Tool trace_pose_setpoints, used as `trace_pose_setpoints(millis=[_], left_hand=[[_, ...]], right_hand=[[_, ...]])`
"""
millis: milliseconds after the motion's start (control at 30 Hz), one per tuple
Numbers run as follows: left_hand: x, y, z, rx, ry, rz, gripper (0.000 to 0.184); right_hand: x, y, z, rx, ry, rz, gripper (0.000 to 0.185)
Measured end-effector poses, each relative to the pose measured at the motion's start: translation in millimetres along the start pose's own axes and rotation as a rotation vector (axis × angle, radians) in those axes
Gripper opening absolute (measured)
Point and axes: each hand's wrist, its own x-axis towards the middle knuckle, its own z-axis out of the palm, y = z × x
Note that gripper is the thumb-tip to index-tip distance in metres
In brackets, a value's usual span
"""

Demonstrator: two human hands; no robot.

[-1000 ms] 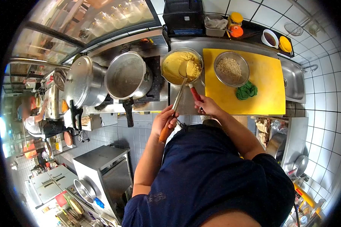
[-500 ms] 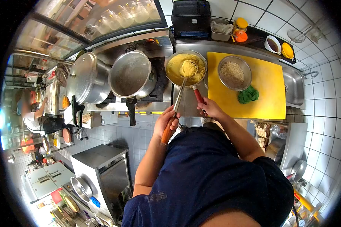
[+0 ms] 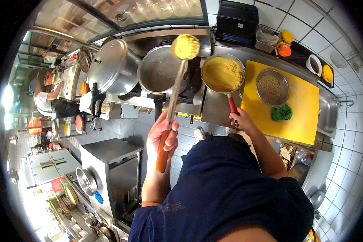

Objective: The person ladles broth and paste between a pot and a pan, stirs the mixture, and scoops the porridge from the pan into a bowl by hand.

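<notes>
My left hand (image 3: 162, 137) is closed round the wooden handle of a long metal ladle (image 3: 176, 92). A heap of yellow, mash-like food (image 3: 185, 47) covers the ladle's head, which is raised in front of the open pot (image 3: 159, 68) on the stove. My right hand (image 3: 243, 119) grips the red handle of a saucepan (image 3: 232, 104). Inside that pan lies more of the yellow mash (image 3: 222, 74). To its right, a metal bowl of pale, grain-like bits (image 3: 272, 88) stands on a yellow cutting board (image 3: 300, 127), with a bunched green cloth (image 3: 281, 113) beside it.
A large lidded pot (image 3: 111, 68) stands left of the open pot. At the right is a steel sink (image 3: 328, 117). Along the back shelf are a black box (image 3: 237, 19), a white bowl of dark liquid (image 3: 313, 64) and yellow-lidded jars. Another person (image 3: 46, 97) works far left.
My left hand has lifted the loaded ladle out of the saucepan and moved it up and left, over the stove side. My right hand keeps hold of the saucepan handle. The camera view has shifted.
</notes>
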Motion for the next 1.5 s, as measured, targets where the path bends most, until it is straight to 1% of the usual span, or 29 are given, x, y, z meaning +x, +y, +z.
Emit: trace_pose_setpoints(millis=[67,100,167,233,333,367,433,600,700,833,933,1033,1233,1333,1367,1433,1500], left_hand=[[-3,14,-19,0.019,-0.082,0.014,0.048],[-1,14,-13,0.088,0.09,0.095,0.046],[3,17,-8,0.127,0.313,0.17,0.042],[8,22,-14,0.069,0.409,0.159,0.037],[18,26,-36,0.045,0.351,0.12,0.029],[21,27,-42,0.034,0.357,0.099,0.026],[29,26,-55,-0.006,0.338,0.073,0.026],[43,23,-82,-0.107,0.353,-0.045,0.024],[48,20,-81,-0.118,0.366,-0.021,0.024],[52,21,-88,-0.159,0.326,-0.07,0.024],[54,22,-89,-0.169,0.308,-0.073,0.023],[56,21,-96,-0.184,0.29,-0.088,0.022],[54,19,-101,-0.175,0.275,-0.062,0.021],[53,18,-98,-0.16,0.272,-0.054,0.024],[53,18,-98,-0.158,0.265,-0.047,0.025],[52,17,-97,-0.152,0.259,-0.038,0.027],[50,17,-95,-0.145,0.261,-0.035,0.029]], right_hand=[[-2,1,-1,0.065,-0.02,0.005,0.034],[-3,1,-1,0.071,-0.027,-0.002,0.036],[-4,6,-3,0.087,-0.03,-0.036,0.042],[-4,14,-6,0.108,-0.02,-0.091,0.05],[-5,16,-15,0.087,-0.035,-0.083,0.059],[-5,19,-18,0.083,-0.007,-0.084,0.061],[-5,21,-21,0.076,0.05,-0.086,0.063],[-18,8,-25,0.061,0.086,-0.063,0.067],[-23,10,-28,0.07,0.1,-0.053,0.069],[-34,7,-24,0.132,0.118,-0.021,0.068],[-29,26,-32,0.104,0.058,-0.082,0.066],[-31,25,-30,0.204,0.103,-0.028,0.062],[-36,21,-27,0.211,0.137,-0.032,0.061],[-27,38,-35,0.116,0.078,-0.105,0.062],[-25,43,-37,0.124,0.1,-0.077,0.062],[-37,25,-28,0.14,0.143,-0.021,0.064],[-37,28,-30,0.092,0.143,-0.012,0.066]])
